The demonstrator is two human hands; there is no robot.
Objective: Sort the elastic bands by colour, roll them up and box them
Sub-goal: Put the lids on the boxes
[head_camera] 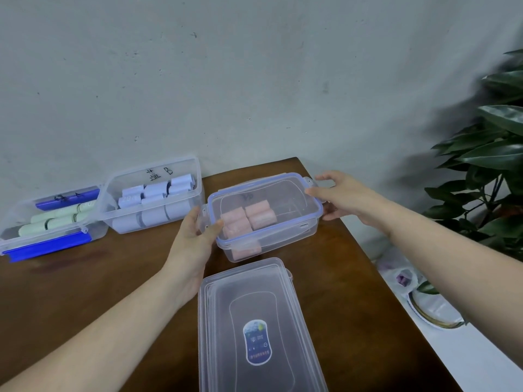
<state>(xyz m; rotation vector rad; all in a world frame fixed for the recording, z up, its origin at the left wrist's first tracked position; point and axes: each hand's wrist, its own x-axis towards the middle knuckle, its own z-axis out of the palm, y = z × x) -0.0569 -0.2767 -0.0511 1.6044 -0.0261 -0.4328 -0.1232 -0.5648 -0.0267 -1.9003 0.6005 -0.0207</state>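
Holding the lidded clear box [266, 216] at both short ends, you have your left hand [195, 230] clamped on its near-left end and your right hand [339, 193] closed on the far-right latch. Rolled pink bands [249, 219] sit inside it on the brown table [113, 278]. Just in front lies a loose clear lid [254, 329] with an oval sticker. To the left stand an open box of white rolls [155, 196] and, beside it, a box of green rolls [53, 219].

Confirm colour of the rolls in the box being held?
Pink rolls, seen through the clear box; head view, the only one.
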